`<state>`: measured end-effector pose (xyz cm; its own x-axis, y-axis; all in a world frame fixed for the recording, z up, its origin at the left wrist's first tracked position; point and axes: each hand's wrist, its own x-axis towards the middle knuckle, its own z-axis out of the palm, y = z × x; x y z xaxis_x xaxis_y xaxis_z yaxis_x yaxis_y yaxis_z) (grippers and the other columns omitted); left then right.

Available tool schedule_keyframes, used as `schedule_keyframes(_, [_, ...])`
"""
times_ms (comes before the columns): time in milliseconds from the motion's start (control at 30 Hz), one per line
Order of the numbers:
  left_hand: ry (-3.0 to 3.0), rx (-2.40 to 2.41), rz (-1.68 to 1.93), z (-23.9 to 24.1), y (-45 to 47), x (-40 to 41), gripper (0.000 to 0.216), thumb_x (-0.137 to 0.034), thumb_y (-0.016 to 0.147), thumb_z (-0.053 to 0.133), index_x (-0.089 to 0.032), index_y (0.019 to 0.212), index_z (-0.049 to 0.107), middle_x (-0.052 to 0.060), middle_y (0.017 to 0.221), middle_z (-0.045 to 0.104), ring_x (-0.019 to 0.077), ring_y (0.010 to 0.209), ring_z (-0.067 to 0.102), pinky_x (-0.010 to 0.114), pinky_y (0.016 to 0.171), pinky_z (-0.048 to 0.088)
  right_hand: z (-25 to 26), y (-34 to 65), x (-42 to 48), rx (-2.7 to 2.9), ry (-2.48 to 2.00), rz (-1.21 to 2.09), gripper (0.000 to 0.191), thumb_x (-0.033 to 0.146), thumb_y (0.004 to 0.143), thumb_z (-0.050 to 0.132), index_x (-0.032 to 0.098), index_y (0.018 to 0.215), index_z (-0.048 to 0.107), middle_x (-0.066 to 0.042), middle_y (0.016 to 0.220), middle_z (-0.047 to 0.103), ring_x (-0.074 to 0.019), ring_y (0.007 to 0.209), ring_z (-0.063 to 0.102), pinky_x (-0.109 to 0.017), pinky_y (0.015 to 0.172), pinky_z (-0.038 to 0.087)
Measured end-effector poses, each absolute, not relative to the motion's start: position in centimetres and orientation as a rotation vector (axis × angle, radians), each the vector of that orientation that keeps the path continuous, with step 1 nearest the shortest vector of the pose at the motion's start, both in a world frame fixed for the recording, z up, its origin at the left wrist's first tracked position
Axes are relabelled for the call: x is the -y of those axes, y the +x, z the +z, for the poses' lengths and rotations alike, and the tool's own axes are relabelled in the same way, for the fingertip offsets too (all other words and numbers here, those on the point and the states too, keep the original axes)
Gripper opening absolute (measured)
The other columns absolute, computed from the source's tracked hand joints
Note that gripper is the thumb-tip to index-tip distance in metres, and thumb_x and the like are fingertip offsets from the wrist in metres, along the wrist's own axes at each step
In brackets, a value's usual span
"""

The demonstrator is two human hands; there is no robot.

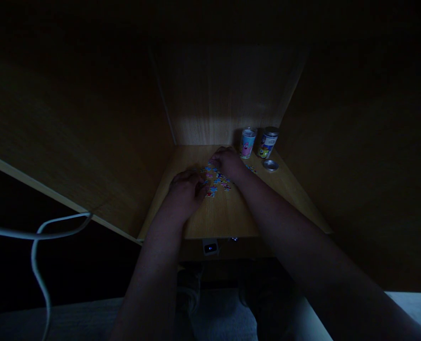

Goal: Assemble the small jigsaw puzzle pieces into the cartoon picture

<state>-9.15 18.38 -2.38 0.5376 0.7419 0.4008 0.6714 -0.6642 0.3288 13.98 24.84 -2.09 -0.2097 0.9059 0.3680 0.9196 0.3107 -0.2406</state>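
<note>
Small colourful jigsaw puzzle pieces (217, 180) lie in a loose patch on a wooden shelf board (217, 218). At the left edge of the patch rests my left hand (186, 188), its fingers bent and its thumb apart from them beside the nearest pieces. My right hand (226, 160) reaches over the far side of the patch. Its fingers are pinched together at a bluish puzzle piece (212, 163), mostly hidden under the fingertips. A few more pieces (251, 168) lie to the right of my right wrist. The light is dim and fine detail is lost.
Two printed cans, a pink-and-blue one (247, 143) and one with a dark lid (268, 143), stand at the back right. A round metal lid (270, 165) lies before them. Wooden walls enclose both sides and the back. A white cable (36, 255) hangs at left.
</note>
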Motion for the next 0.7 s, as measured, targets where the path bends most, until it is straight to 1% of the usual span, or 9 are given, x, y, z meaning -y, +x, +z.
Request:
schedule_keyframes(100, [2.618,-1.223,0.814,-2.4,-9.2,-18.4,0.007,-0.029,0.103,0.072,-0.022,0.102,0.073,0.01,0.114,0.079,0.0306,0.113,0.073,0.051,0.109,0.057,-1.2,15.8,-24.2,2.121,-1.574,-0.067,0.031,0.023,0.113,0.054,0.017,0.12,0.084,-0.013,0.122,0.08,-0.0264,0.125,0.066,-0.04,0.116,0.044])
schedule_keyframes(133, [2.618,-1.223,0.818,-2.4,-9.1,-18.4,0.007,-0.029,0.103,0.072,-0.022,0.102,0.073,0.01,0.114,0.079,0.0304,0.113,0.073,0.051,0.11,0.056,-0.9,16.4,-23.9,2.082,-1.552,-0.075,0.029,0.022,0.111,0.058,0.017,0.117,0.085,-0.013,0.119,0.08,-0.027,0.122,0.067,-0.04,0.115,0.045])
schedule_keyframes(233, [2.63,-1.208,0.805,-2.6,-9.1,-18.5,0.01,-0.031,0.105,0.071,-0.023,0.099,0.072,0.01,0.114,0.079,0.0299,0.112,0.073,0.05,0.109,0.056,-0.6,17.4,-22.9,2.19,-1.417,-0.017,0.02,0.018,0.102,0.072,0.024,0.112,0.088,-0.01,0.12,0.079,-0.0271,0.124,0.066,-0.042,0.117,0.044])
schedule_keyframes(367, [2.633,-1.186,0.831,-2.7,-9.2,-18.6,0.007,-0.028,0.103,0.073,-0.023,0.099,0.071,0.009,0.11,0.078,0.0292,0.108,0.073,0.049,0.106,0.058,-1.1,16.6,-22.6,2.29,-1.428,0.029,0.031,0.01,0.097,0.072,0.03,0.112,0.09,-0.01,0.127,0.076,-0.0274,0.126,0.064,-0.045,0.117,0.042])
schedule_keyframes(467, [2.64,-1.177,0.828,-2.6,-9.2,-18.6,0.006,-0.027,0.103,0.073,-0.023,0.099,0.071,0.009,0.11,0.078,0.0296,0.108,0.073,0.05,0.106,0.058,-1.4,16.0,-22.9,2.362,-1.434,0.079,0.036,0.006,0.095,0.071,0.029,0.116,0.09,-0.011,0.125,0.076,-0.027,0.127,0.063,-0.045,0.119,0.041])
schedule_keyframes(600, [2.641,-1.212,0.817,-2.5,-9.2,-18.4,0.01,-0.03,0.104,0.072,-0.021,0.099,0.072,0.01,0.11,0.078,0.0308,0.108,0.073,0.051,0.106,0.057,-1.2,16.2,-23.0,2.333,-1.432,0.057,0.036,0.007,0.096,0.069,0.026,0.119,0.089,-0.012,0.13,0.075,-0.0261,0.129,0.063,-0.042,0.119,0.041])
schedule_keyframes(700, [2.643,-1.209,0.795,-2.5,-9.2,-18.5,0.01,-0.03,0.105,0.07,-0.022,0.1,0.072,0.01,0.11,0.079,0.0306,0.109,0.073,0.051,0.108,0.056,-1.0,16.5,-22.8,2.299,-1.485,0.055,0.033,0.009,0.098,0.067,0.024,0.117,0.089,-0.012,0.122,0.077,-0.0262,0.124,0.064,-0.04,0.117,0.042])
